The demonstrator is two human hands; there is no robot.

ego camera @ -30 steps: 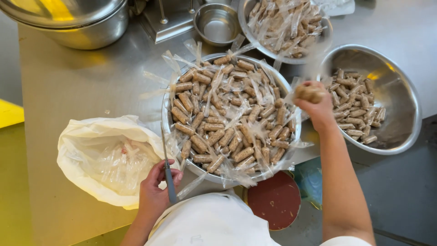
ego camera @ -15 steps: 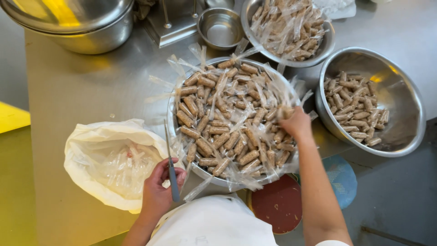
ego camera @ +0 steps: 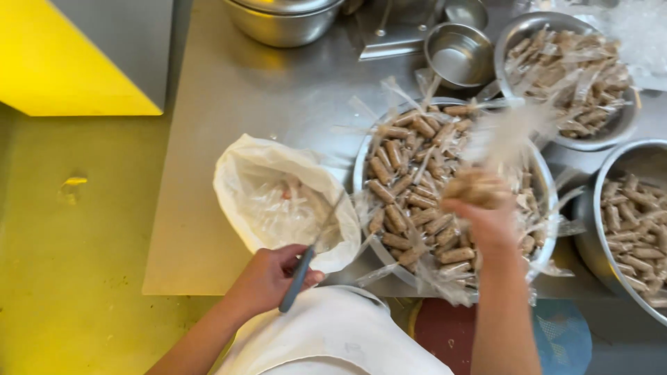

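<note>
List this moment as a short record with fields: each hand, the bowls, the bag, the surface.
left hand: shut on a blue-handled knife, blade toward the white bag
right hand: raised over the middle bowl, shut on a wrapped brown roll
middle bowl: heaped with wrapped rolls
far bowl: wrapped rolls
right bowl: unwrapped rolls
white bag: open, clear wrappers inside
surface: steel table
</note>
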